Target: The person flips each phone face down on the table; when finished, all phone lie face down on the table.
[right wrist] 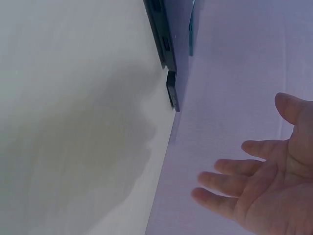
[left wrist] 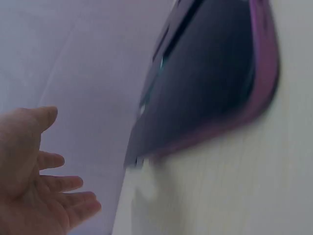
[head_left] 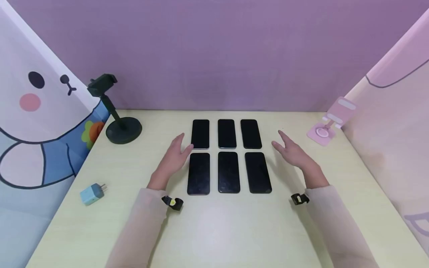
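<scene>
Several dark phones lie face up in two rows of three on the pale table [head_left: 231,230]. My left hand [head_left: 172,158] is held just left of the rows, fingers spread and thumb toward the back-left phone [head_left: 200,134] and front-left phone [head_left: 199,174]. In the left wrist view the left hand [left wrist: 39,181] shows an empty palm beside a phone with a pinkish edge [left wrist: 266,63]. To the right of the rows, my right hand [head_left: 293,152] hovers over its shadow, near the front-right phone [head_left: 258,172] and back-right phone [head_left: 251,134]. The right palm [right wrist: 274,196] holds nothing.
A black phone stand [head_left: 123,130] with a round base stands at the back left. A pink folding stand [head_left: 330,124] is at the back right. A blue plug adapter [head_left: 92,194] lies at the left. Fabric screens [head_left: 218,56] enclose the table's back and sides.
</scene>
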The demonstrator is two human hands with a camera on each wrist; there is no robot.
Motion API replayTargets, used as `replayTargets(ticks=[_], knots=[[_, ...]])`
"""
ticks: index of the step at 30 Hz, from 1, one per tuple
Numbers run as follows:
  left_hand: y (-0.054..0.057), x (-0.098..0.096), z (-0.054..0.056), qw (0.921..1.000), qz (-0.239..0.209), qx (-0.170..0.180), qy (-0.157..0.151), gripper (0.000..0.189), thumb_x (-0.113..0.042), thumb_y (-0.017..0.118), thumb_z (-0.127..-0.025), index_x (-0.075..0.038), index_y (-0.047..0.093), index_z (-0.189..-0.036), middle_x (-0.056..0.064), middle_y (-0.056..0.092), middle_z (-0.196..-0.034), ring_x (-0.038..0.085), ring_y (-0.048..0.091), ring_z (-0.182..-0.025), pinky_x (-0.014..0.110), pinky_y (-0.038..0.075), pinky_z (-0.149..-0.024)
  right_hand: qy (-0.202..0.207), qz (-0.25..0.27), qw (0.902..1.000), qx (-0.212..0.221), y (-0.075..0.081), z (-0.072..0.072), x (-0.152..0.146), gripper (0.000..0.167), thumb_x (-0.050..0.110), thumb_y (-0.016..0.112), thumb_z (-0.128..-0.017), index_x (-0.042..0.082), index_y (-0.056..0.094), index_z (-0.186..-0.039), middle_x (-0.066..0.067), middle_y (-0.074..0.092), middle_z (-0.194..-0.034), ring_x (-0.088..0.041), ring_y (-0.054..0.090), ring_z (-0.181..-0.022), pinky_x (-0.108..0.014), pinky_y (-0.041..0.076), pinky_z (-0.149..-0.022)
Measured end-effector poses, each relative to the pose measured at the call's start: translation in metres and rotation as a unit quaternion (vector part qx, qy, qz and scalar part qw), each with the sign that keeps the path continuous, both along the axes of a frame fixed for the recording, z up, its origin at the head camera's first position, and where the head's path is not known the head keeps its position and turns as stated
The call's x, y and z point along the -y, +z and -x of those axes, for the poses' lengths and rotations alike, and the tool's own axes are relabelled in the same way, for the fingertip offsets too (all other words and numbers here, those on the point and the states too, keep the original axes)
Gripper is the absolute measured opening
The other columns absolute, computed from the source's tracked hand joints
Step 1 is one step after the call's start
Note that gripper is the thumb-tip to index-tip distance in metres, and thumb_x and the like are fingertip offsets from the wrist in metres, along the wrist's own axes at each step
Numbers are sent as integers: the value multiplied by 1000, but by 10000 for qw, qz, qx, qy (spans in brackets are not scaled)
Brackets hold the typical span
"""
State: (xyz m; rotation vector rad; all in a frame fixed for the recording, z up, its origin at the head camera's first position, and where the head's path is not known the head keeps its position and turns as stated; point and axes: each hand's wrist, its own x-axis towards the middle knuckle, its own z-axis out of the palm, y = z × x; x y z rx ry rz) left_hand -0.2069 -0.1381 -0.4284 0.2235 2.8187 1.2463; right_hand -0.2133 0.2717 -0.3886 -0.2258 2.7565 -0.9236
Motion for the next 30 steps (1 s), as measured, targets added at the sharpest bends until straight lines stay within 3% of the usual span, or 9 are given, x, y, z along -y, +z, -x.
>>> replayTargets(ticks=[7,10,17,22,27,30], knots=[[4,-50,-6,9989,-279,-232,-307,65,-38,50,-102,-5,28,-153,18,34,-151,32,39,-133,48,32,-108,58,264,9994,208,3,-18,3,75,44,42,-104,2,8,-155,-31,21,-153,-50,32,-133,-62,31,-103],[2,-71,-7,9982,-360,-173,-452,64,-35,53,-101,-6,29,-152,18,40,-145,31,47,-125,47,38,-103,104,357,9989,275,4,-24,4,73,42,44,-104,2,10,-155,-31,24,-152,-48,37,-131,-62,34,-101],[-4,-110,-9,9959,-510,113,-736,63,-32,56,-100,-6,30,-152,16,42,-146,28,49,-124,44,41,-101,33,431,9984,362,-3,-29,6,71,41,48,-102,0,18,-153,-30,35,-146,-48,39,-129,-60,34,-101],[-8,-137,-5,9927,-766,230,-900,60,-26,58,-99,-2,34,-149,17,51,-136,26,56,-116,39,45,-97,-43,763,9961,430,-11,-26,6,66,30,51,-103,-3,21,-151,-33,42,-140,-47,49,-121,-57,41,-97],[-10,-161,-4,9909,-879,631,-802,57,-24,60,-98,-3,38,-147,15,57,-129,24,59,-112,36,47,-93,-8,1455,9873,639,-20,-22,8,62,17,53,-102,-9,22,-149,-38,43,-134,-44,56,-111,-49,48,-91],[-10,-173,-4,9924,-681,777,-674,56,-25,60,-98,-5,40,-146,15,58,-128,26,58,-114,37,46,-94,28,1715,9822,765,-24,-20,9,59,12,52,-101,-11,22,-147,-38,44,-131,-43,57,-108,-47,51,-88]])
